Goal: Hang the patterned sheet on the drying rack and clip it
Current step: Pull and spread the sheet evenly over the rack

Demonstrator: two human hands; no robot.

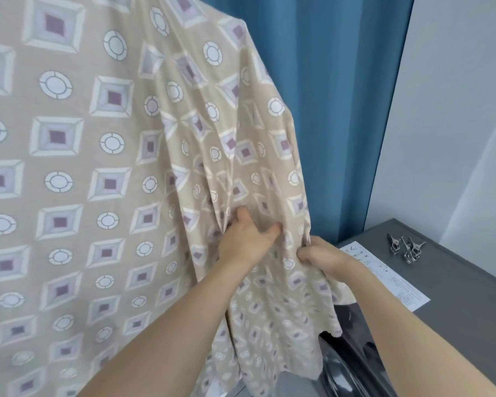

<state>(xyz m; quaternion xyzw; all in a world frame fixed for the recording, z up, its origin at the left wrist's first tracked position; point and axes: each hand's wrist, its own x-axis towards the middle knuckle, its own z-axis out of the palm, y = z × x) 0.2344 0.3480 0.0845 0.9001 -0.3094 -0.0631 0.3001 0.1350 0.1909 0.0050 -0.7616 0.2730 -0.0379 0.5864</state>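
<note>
— Where is the patterned sheet seen?
— It is hung high across the left, its bunched right part draped down before the blue curtain.
— And the hands?
— A fold is gripped by the left hand; the edge is pinched by the right hand, close beside it.
— The clips?
— Laid on the grey bench, near a paper sheet.

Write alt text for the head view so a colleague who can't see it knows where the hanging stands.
Both hands grip the bunched right side of a hanging beige patterned sheet: left hand higher, right hand at its edge. Metal clips lie unused on the grey top at right, beside a paper sheet; a blue curtain hangs behind.
</note>
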